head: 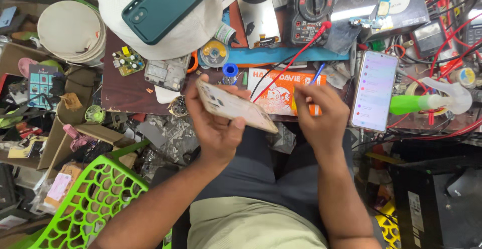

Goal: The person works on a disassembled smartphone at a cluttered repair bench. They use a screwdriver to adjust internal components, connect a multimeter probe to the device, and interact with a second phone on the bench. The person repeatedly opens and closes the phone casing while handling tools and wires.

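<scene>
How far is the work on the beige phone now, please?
Already done, it seems: a bare phone frame and a small circuit board lie loose on the bench. In hand: the left hand holds the beige phone tilted, while the right hand grips a blue-tipped tool. Tool and phone are apart. I cannot tell what remains.

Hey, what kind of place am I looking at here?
Most likely a phone repair bench. A multimeter with red leads sits on the cluttered table, a solder spool and loose circuit board lie nearby, and the left hand holds a phone back.
</scene>
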Action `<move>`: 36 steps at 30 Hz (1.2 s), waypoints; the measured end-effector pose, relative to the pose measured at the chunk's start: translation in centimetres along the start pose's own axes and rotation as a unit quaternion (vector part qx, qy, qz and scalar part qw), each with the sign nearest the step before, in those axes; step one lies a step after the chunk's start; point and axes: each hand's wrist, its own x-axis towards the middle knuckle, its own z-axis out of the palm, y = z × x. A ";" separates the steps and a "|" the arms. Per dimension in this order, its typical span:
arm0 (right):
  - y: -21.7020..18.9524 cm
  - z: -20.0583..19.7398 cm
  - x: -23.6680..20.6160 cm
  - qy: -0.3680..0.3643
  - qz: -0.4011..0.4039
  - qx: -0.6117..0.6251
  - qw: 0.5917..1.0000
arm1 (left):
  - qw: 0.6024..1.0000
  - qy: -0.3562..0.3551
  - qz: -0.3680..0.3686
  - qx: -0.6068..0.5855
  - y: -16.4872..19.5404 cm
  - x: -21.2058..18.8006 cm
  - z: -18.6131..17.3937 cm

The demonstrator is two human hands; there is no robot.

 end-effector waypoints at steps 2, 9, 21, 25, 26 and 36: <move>0.7 1.5 2.1 0.016 -0.081 -0.105 0.991 | 0.999 -0.022 -0.010 0.036 -0.1 -0.4 0.2; 1.7 4.3 5.2 -0.020 -0.146 -0.262 0.954 | 0.993 -0.091 0.000 0.079 -0.3 -1.0 0.7; 1.9 5.3 3.9 -0.002 -0.147 -0.335 0.931 | 0.990 -0.097 0.002 0.101 -0.1 -1.1 1.1; 1.9 5.4 3.8 0.001 -0.151 -0.341 0.928 | 0.990 -0.101 0.002 0.102 0.0 -1.2 1.1; 1.9 5.5 3.8 -0.001 -0.151 -0.343 0.927 | 0.990 -0.102 0.001 0.099 0.0 -1.2 1.1; 1.8 5.0 4.1 -0.019 -0.175 -0.323 0.930 | 0.990 -0.108 -0.001 0.093 -0.5 -1.4 1.2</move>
